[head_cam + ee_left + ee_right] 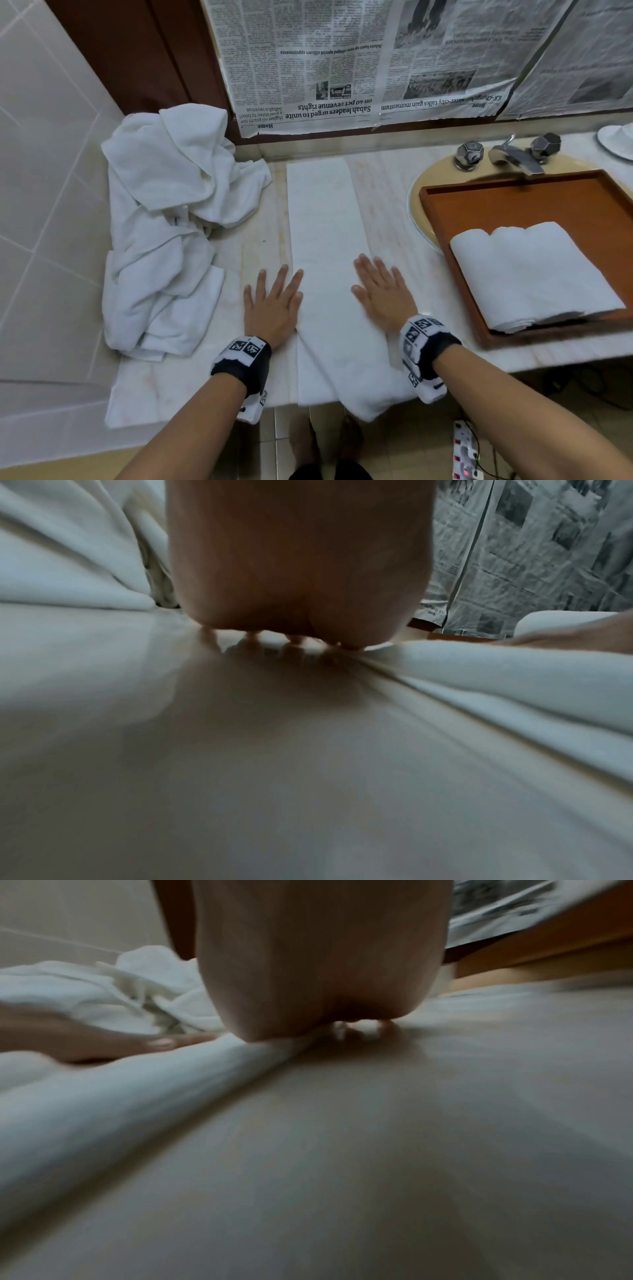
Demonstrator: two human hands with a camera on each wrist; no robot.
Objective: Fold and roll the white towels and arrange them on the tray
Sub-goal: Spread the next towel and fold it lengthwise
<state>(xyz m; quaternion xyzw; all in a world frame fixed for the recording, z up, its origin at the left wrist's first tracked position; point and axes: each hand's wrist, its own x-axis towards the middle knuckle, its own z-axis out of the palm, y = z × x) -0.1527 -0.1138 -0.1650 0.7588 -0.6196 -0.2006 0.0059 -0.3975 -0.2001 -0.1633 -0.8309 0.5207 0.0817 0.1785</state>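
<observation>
The folded towel strip [325, 260] is laid lengthwise away from the person, between both hands. The left hand [272, 305] and right hand [383, 294] are pressed flat, fingers straight, on its near side edges, nothing gripped; the near end is judged equally reachable for rolling.

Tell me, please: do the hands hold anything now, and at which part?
Nothing is held. The left hand and right hand lie flat with straight fingers at the long edges of the folded towel, one on each side.

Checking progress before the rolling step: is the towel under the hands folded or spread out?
Folded into a long narrow strip on the counter, not yet rolled; left hand and right hand press flat at its edges.
</observation>
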